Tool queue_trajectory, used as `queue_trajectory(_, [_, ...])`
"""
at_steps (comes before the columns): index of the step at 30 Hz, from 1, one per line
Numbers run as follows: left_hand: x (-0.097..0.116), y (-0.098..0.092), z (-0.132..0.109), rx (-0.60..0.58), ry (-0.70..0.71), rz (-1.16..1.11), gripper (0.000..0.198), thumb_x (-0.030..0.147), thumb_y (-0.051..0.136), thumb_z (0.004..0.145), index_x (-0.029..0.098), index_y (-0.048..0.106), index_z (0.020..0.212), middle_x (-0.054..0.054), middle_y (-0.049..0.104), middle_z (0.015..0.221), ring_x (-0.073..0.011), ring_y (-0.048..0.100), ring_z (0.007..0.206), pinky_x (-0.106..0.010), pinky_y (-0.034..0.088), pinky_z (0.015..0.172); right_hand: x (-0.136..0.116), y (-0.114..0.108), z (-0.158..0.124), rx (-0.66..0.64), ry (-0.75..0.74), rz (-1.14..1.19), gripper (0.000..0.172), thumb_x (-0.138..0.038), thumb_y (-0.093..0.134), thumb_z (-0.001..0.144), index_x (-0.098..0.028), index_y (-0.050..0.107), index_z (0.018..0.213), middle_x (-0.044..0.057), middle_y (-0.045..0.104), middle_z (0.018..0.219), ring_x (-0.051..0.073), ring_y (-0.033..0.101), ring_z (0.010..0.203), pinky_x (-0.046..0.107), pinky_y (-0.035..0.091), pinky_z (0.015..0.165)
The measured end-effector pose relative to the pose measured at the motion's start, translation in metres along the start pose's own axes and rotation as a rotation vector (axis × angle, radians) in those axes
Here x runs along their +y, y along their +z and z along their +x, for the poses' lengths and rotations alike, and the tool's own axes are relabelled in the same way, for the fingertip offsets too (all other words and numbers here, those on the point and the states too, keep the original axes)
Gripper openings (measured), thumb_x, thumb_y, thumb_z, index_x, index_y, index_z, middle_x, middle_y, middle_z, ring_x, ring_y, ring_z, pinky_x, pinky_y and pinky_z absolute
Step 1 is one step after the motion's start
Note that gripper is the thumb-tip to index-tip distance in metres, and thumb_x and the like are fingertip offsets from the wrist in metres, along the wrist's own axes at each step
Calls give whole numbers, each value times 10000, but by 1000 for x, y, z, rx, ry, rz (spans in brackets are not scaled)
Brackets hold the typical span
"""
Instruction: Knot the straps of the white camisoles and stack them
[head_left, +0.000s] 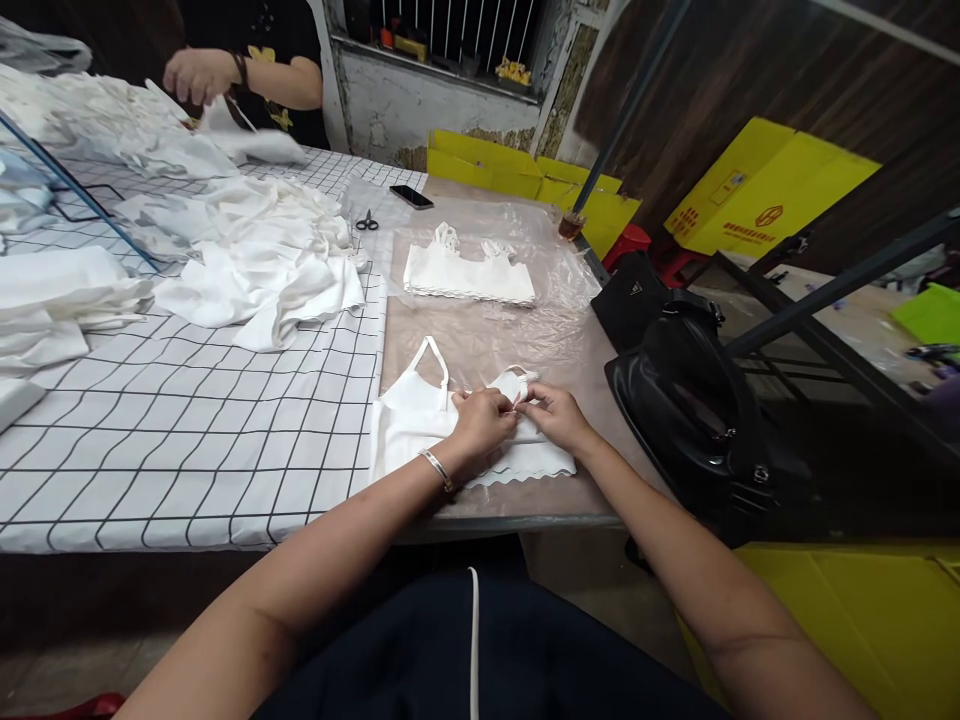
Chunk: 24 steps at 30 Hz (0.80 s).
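A white camisole top [409, 432] with thin straps and a wavy hem lies flat near the table's front edge. My left hand [486, 420], with a bracelet at its wrist, rests on the top and pinches the cloth at the base of the right-hand strap. Close against it, my right hand [553, 415] pinches the same strap area between thumb and finger. The fingertips nearly meet, and they partly hide the bit of strap between them. Farther back, a neat stack of white tops [469, 277] lies on clear plastic sheeting.
Heaps of white garments [262, 250] cover the checked cloth [300, 440] at left. Scissors [367, 221] and a phone [411, 197] lie at the back. A black bag [682, 400] stands at right, near a glass [571, 225]. Another person's hand [201, 77] works at far left.
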<state>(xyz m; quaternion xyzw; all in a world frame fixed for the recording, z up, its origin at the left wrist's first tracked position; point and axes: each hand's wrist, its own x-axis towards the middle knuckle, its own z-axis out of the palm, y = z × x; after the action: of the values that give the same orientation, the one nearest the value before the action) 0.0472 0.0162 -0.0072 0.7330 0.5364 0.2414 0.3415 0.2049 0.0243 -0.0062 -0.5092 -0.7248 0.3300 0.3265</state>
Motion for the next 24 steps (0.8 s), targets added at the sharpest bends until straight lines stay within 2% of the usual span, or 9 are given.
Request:
queue_trajectory(4, [-2, -11, -11, 17, 87, 194, 128, 252, 597, 860, 164, 688, 879, -94, 674, 1022, -269, 560, 1052, -480, 292, 964, -6, 0, 13, 92, 216, 92, 294, -477, 627, 707, -189, 593, 753, 5, 617, 703, 160, 548, 657, 284, 445, 642])
queue_trajectory(7, [-20, -42, -51, 182, 103, 372, 278, 329, 582, 885, 165, 603, 1109, -125, 606, 1170, -269, 533, 1087, -442, 338, 946, -15, -25, 9, 246, 352, -236, 341, -522, 666, 678, -204, 544, 677, 1, 584, 646, 160, 527, 629, 266, 394, 589])
queue_trajectory(9, [-38, -67, -85, 235, -65, 504, 281, 386, 501, 923, 143, 600, 1022, -131, 633, 1029, -265, 560, 959, -398, 391, 844, -18, -44, -6, 184, 464, -481, 398, -562, 685, 662, -211, 505, 607, -2, 559, 589, 157, 500, 585, 263, 337, 536])
queue_trajectory(11, [-52, -87, -114, 190, -271, 621, 387, 477, 410, 942, 145, 594, 865, -127, 635, 881, -268, 570, 831, -392, 403, 760, -20, -54, -25, 34, 571, -583, 426, -574, 688, 658, -213, 481, 567, -2, 552, 554, 155, 486, 555, 263, 297, 505])
queue_trajectory(13, [-59, -94, -130, 136, -365, 664, 424, 517, 389, 932, 163, 562, 775, -122, 629, 838, -276, 577, 803, -400, 404, 741, -21, -53, -44, -79, 631, -556, 383, -504, 706, 655, -208, 481, 562, -9, 553, 546, 147, 484, 547, 254, 286, 494])
queue_trajectory(15, [-59, -92, -135, 120, -352, 626, 338, 452, 434, 912, 178, 526, 737, -111, 630, 848, -276, 584, 840, -397, 407, 758, -23, -46, -57, -113, 665, -415, 309, -395, 703, 656, -203, 477, 570, -23, 527, 522, 129, 469, 527, 239, 292, 487])
queue_trajectory(18, [-55, -88, -133, 176, -371, 323, 216, 328, 458, 875, 203, 448, 699, -49, 590, 729, -216, 577, 756, -341, 423, 702, -32, -42, -66, -17, 727, 4, 253, -337, 666, 671, -208, 454, 623, -38, 502, 515, 113, 471, 499, 222, 345, 472])
queue_trajectory(20, [-52, -97, -132, 199, -446, -104, 209, 341, 486, 854, 219, 397, 710, 17, 506, 598, -163, 532, 600, -289, 420, 599, -41, -50, -68, 99, 726, 302, 281, -345, 694, 651, -214, 448, 678, -36, 528, 563, 110, 491, 499, 213, 370, 450])
queue_trajectory(24, [-37, -145, -123, 121, -442, -901, 315, 297, 708, 718, 234, 416, 819, 53, 537, 587, -105, 494, 480, -224, 413, 481, -64, -82, -56, 235, 649, 662, 364, -272, 799, 570, -218, 500, 770, -56, 509, 595, 70, 440, 447, 180, 365, 393])
